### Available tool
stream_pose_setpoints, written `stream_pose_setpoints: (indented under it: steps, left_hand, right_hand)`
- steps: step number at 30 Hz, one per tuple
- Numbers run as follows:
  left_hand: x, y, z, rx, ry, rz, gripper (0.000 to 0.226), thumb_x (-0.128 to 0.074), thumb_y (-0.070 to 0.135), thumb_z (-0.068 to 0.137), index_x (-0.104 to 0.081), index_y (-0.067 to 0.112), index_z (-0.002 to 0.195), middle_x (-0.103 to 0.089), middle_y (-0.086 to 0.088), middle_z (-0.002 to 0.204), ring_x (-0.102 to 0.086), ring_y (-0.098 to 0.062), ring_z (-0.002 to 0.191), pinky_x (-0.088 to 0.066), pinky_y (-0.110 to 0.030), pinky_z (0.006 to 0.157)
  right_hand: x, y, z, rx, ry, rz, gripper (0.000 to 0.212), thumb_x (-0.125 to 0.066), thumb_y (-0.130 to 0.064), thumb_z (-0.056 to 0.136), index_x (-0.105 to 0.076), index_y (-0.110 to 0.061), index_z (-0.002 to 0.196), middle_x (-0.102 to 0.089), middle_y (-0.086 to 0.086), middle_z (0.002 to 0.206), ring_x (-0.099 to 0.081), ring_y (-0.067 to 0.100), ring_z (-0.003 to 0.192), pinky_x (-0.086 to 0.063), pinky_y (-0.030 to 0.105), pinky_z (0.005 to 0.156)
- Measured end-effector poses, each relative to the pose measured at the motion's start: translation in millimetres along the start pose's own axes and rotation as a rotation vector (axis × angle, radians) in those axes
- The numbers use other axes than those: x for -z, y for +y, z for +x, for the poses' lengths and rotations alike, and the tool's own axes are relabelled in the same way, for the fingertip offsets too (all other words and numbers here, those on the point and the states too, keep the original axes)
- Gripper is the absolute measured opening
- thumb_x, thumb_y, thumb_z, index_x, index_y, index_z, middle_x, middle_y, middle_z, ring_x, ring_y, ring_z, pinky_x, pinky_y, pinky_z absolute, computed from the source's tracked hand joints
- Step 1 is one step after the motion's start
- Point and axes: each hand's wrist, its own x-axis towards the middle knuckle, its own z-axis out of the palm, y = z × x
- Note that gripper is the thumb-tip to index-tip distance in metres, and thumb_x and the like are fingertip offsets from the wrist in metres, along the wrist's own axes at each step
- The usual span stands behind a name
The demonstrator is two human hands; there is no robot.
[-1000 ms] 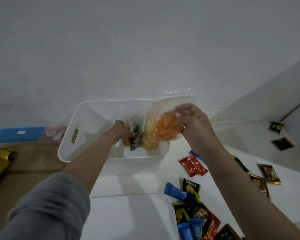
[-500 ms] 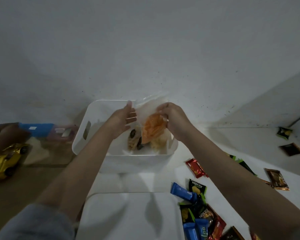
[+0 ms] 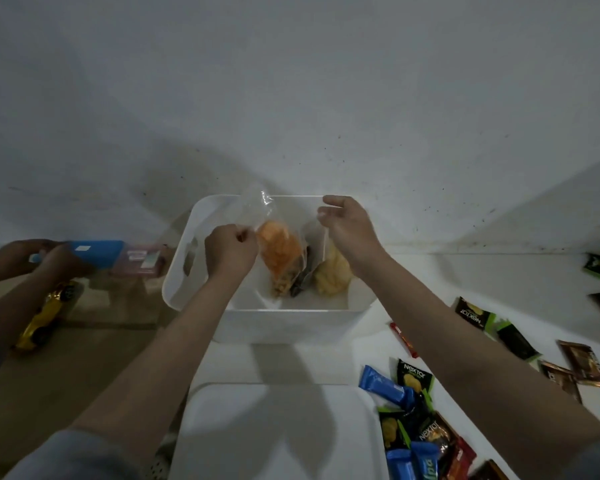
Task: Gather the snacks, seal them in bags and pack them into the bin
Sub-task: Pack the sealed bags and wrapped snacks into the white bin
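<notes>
Setting: a white bin [image 3: 201,282] stands against a pale wall, on a white surface [image 3: 430,282] seen from the head view.
Left hand: the left hand [image 3: 230,251] is curled over the bin's left half, its fingertips pinching the edge of a clear bag of orange snacks [image 3: 279,249].
Right hand: the right hand [image 3: 347,226] hovers over the bin's right half with loosely bent fingers; whether it pinches the thin film of a second bag cannot be told.
Task items, packed: the orange bag leans tilted inside the bin; just beside it lie a small dark packet [image 3: 302,278] and a bag of pale yellow snacks [image 3: 331,277].
Task items, unpacked: loose wrapped snacks lie on the surface right of the bin, among them blue wrappers [image 3: 383,388], a green-black packet [image 3: 413,377] and brown sachets [image 3: 584,363]; these appear neither bagged nor binned.
Lid: a white lid [image 3: 274,431] lies in front of the bin, apart from it.
Bystander: another person's hands [image 3: 54,261] hold a blue case [image 3: 96,252] left of the bin, above a yellow toy car [image 3: 45,317].
Stage, judged: bags are being settled upright; much gathering seems to remain.
Risk, slumping: released at this tilt, the orange bag may flop onto its neighbours and waste space.
Risk, seal: tugging at the bag's edge could reopen a weak closure and spill pieces.
Risk, crushing: pressing bags together may break brittle contents.
</notes>
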Motion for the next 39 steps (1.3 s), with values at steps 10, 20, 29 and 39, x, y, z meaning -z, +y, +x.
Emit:
stream_pose_setpoints:
  steps: [10,20,29,39]
  left_hand:
    - [-9.9,12.8,-7.1,0.068,0.179,-0.123,0.019,-0.05,0.013,0.091,-0.064,0.0,0.095,-0.063,-0.007,0.089,-0.058,-0.02,0.084,-0.036,-0.018,0.068]
    - [-47.3,-7.2,13.1,0.235,-0.621,0.184,0.054,-0.056,0.019,0.072,-0.048,-0.008,0.118,-0.062,-0.022,0.108,-0.063,-0.034,0.087,-0.053,-0.03,0.059]
    - [-52.6,-1.5,10.9,0.386,-0.74,0.105,0.088,-0.064,0.02,0.087,-0.001,0.002,0.146,-0.038,-0.015,0.137,-0.047,-0.027,0.108,-0.044,-0.034,0.065]
    - [-15.2,48.4,-41.0,0.192,-0.403,-0.033,0.068,-0.064,0.026,0.084,-0.031,0.004,0.138,-0.051,-0.016,0.133,-0.052,-0.032,0.118,-0.043,-0.031,0.096]
  right_hand:
    - [103.5,70.9,-61.9,-0.092,0.323,0.177,0.022,-0.055,-0.002,0.09,-0.062,-0.018,0.104,-0.068,-0.002,0.107,-0.059,0.006,0.099,-0.043,0.02,0.081]
    - [119.1,181.5,-95.3,-0.341,0.167,-0.826,0.071,-0.055,-0.05,0.087,-0.023,-0.027,0.145,-0.02,0.006,0.155,-0.022,0.036,0.14,-0.02,0.061,0.108]
    - [106.8,253.1,-139.6,-0.325,0.093,-1.146,0.077,-0.011,-0.074,0.082,0.004,-0.039,0.149,0.014,0.007,0.159,0.014,0.038,0.144,-0.005,0.07,0.107]
    - [117.3,236.1,-133.8,-0.387,-0.009,-1.014,0.071,-0.023,-0.07,0.089,0.0,-0.04,0.149,0.017,0.004,0.159,0.016,0.035,0.145,-0.002,0.069,0.108]
